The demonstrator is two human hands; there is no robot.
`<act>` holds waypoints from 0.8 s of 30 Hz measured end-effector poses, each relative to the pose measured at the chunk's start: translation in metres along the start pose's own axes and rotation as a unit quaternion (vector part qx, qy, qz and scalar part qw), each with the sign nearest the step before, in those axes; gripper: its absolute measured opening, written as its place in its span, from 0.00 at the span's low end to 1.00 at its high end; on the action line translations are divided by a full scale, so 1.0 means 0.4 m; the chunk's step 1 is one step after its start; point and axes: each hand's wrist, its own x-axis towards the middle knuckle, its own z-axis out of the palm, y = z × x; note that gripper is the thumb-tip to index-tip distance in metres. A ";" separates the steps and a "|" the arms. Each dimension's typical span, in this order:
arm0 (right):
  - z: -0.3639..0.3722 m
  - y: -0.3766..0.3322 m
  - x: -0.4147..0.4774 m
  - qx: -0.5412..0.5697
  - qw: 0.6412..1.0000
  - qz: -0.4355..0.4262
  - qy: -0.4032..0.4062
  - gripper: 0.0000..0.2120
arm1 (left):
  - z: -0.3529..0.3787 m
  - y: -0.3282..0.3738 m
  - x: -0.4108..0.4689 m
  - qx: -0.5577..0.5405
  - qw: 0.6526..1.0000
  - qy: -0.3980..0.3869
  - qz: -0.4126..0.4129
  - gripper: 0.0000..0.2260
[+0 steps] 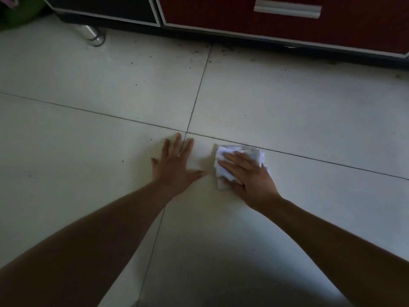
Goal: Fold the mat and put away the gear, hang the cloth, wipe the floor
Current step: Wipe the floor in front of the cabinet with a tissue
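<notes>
A crumpled white cloth [230,151] lies on the white tiled floor [298,111], just right of where the tile joints cross. My right hand [250,176] lies flat on top of it, fingers straight, pressing it down. My left hand [177,165] rests flat on the bare tile beside it, fingers spread, holding nothing. Part of the cloth is hidden under my right palm.
A low cabinet with a red drawer front [287,25] and a metal handle [287,8] runs along the far side. Its chrome leg [93,34] stands at the far left. Dark specks of dirt [223,52] lie scattered on the tiles near the cabinet's base.
</notes>
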 end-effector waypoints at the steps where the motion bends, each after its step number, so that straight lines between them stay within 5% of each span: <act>1: 0.001 0.001 -0.022 0.004 1.000 0.003 0.004 0.23 | -0.001 0.002 0.000 -0.005 1.000 -0.002 -0.002 0.42; 7: -0.027 0.043 -0.043 -0.026 0.999 -0.001 0.038 0.22 | -0.031 -0.004 -0.002 -0.029 0.999 -0.038 0.019 0.40; 12: -0.032 0.016 0.056 0.014 0.981 0.161 0.106 0.20 | -0.014 -0.041 -0.045 0.011 0.996 -0.038 0.076 0.37; 18: -0.028 -0.064 0.066 0.134 0.987 0.067 0.059 0.20 | -0.015 -0.077 -0.046 -0.035 0.992 -0.018 0.121 0.31; 21: -0.047 -0.046 0.061 0.038 0.986 0.057 0.150 0.19 | -0.028 -0.100 -0.037 -0.061 0.992 -0.005 0.110 0.31; 24: -0.051 -0.026 0.026 -0.101 0.986 0.114 0.065 0.25 | -0.017 -0.127 -0.034 -0.032 0.994 -0.004 0.105 0.32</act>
